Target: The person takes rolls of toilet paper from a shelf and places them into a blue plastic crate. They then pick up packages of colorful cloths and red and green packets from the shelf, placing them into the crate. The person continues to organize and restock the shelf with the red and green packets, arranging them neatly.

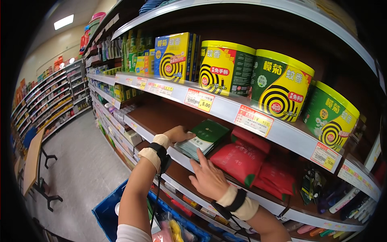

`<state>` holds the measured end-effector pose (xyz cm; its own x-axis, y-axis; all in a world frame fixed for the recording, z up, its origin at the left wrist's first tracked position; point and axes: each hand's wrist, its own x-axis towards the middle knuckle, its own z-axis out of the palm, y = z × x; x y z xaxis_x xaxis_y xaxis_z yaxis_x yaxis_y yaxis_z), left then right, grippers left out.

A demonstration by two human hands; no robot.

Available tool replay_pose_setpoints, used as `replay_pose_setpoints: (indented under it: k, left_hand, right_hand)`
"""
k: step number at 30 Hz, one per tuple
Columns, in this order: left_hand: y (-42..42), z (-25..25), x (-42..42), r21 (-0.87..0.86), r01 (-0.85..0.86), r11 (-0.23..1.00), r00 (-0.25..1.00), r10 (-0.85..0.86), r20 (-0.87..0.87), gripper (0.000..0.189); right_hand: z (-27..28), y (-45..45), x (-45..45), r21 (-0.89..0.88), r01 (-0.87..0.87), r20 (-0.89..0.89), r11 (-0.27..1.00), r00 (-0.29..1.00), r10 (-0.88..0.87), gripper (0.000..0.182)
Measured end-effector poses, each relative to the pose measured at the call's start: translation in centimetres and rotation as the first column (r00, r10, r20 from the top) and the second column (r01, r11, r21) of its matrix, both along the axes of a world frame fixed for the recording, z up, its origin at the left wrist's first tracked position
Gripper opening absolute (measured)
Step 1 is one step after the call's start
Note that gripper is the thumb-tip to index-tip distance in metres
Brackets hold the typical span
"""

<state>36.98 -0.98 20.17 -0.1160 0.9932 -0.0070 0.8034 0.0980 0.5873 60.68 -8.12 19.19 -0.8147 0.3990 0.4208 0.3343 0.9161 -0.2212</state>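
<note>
A stack of flat green-and-white towel packets [208,134] lies on the brown shelf before me. My left hand [179,134] rests at the stack's left edge, its fingertips on or just beside the white part; whether it grips a packet is not plain. With fingers spread, my right hand [208,175] is at the near edge of the stack and holds nothing. Right of the stack lie red soft packages [239,160] with white print. Both wrists wear beige wraps with black straps and cables.
On the shelf above stand yellow-and-green tubs of mosquito coils [281,86] and a boxed pack [170,57]. A blue plastic crate [104,208] with packaged goods is below my arms. A folding table [33,163] stands in the aisle at left. Hanging packaged items [313,186] are at right.
</note>
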Motion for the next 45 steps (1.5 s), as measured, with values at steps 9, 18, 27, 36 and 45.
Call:
replay_pose_setpoints:
  k: [9,18,27,36,45]
  left_hand:
    - [-0.2,0.1,0.3,0.081,0.068,0.994,0.997,-0.071,0.03,0.049]
    - [0.7,0.3,0.5,-0.021,0.003,1.0,0.992,0.0,0.129,0.052]
    - [2.5,1.3,4.7,0.043,-0.108,0.993,0.934,0.116,-0.339,0.09]
    - [3.4,1.3,7.5,-0.21,-0.171,0.963,0.861,0.043,-0.507,0.106]
    - [3.7,2.1,8.4,-0.285,-0.117,0.951,0.792,-0.084,-0.605,0.087]
  right_hand:
    - [-1.8,0.8,-2.6,-0.044,0.165,0.0,0.985,0.986,-0.165,0.045]
    - [-1.6,1.2,-3.4,-0.132,0.209,-0.026,0.969,0.977,-0.214,0.046]
    - [-1.2,0.1,-1.1,-0.098,0.134,-0.053,0.986,0.989,-0.14,0.044]
    - [0.8,-2.0,3.5,0.041,0.201,-0.09,0.979,0.976,-0.197,0.037]
    - [-0.2,2.0,5.5,0.272,0.311,-0.047,0.911,0.95,-0.31,0.039]
